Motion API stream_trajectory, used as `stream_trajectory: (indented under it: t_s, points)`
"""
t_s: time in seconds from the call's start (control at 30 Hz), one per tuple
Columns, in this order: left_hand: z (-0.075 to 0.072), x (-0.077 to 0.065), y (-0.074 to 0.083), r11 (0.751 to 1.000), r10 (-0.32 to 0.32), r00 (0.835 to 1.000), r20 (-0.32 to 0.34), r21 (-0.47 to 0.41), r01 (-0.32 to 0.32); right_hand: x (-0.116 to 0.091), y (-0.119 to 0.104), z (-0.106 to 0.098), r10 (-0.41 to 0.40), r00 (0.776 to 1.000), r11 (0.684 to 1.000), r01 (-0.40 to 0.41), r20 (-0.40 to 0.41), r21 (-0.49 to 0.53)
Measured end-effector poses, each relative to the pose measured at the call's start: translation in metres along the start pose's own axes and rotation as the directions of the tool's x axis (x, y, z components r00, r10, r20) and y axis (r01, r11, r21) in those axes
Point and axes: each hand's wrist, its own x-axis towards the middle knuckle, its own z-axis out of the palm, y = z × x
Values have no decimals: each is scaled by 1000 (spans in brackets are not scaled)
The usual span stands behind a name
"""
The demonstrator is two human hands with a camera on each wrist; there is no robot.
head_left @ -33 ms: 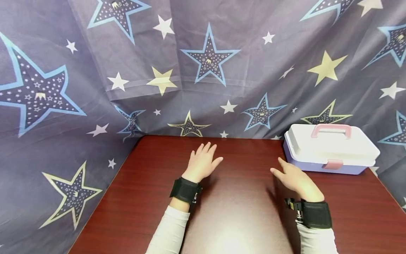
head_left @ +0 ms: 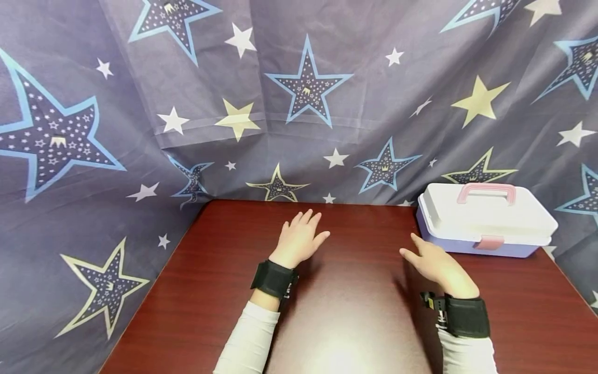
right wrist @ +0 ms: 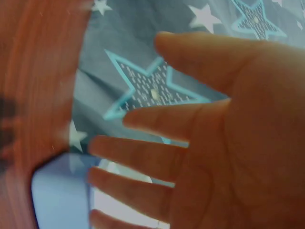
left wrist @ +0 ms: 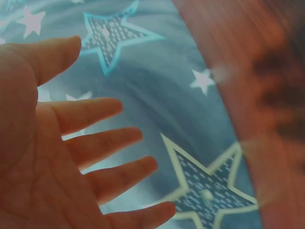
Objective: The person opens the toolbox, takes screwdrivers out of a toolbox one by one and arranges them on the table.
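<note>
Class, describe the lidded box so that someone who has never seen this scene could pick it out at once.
In the head view, follow the reddish-brown table to its far right corner, in front of the starry cloth. There sits a lidded box, white above and pale purple below. Its pink handle and pink front latch set it apart from the cloth and table.

Both arms (head_left: 247,340) forward, left fingers (left wrist: 121,177) and right fingers (right wrist: 138,155) straight and slightly spread.
</note>
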Motion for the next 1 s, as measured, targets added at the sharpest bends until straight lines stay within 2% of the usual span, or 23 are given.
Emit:
stream_trajectory:
  t_s: [0.13,0.2,0.43,0.57,0.67,0.8,0.9,1.0]
  points:
    - [-6,14,22,990,124,988,-87,83,-117,-12,9,-13,40,999,999,-40,-7,22]
    - [-10,24,35,980,175,979,-101,116,-163,-19,12,-20,62,998,998,-61,-23,34]
    - [-24,65,90,932,311,950,-40,207,-297,-42,35,-41,156,986,987,-155,-53,38]
    - [-24,91,126,901,369,929,10,241,-361,-55,48,-48,204,978,979,-203,-51,18]
    - [-20,108,153,885,390,919,63,249,-393,-64,58,-51,223,974,975,-224,-40,-14]
    - [-10,127,186,876,394,910,126,247,-414,-77,71,-52,230,971,972,-233,-58,-39]
    - [-3,141,207,886,363,914,180,236,-399,-87,81,-52,265,964,963,-266,-35,-41]
    - [5,153,224,910,305,924,230,214,-354,-97,90,-54,316,949,947,-316,1,-49]
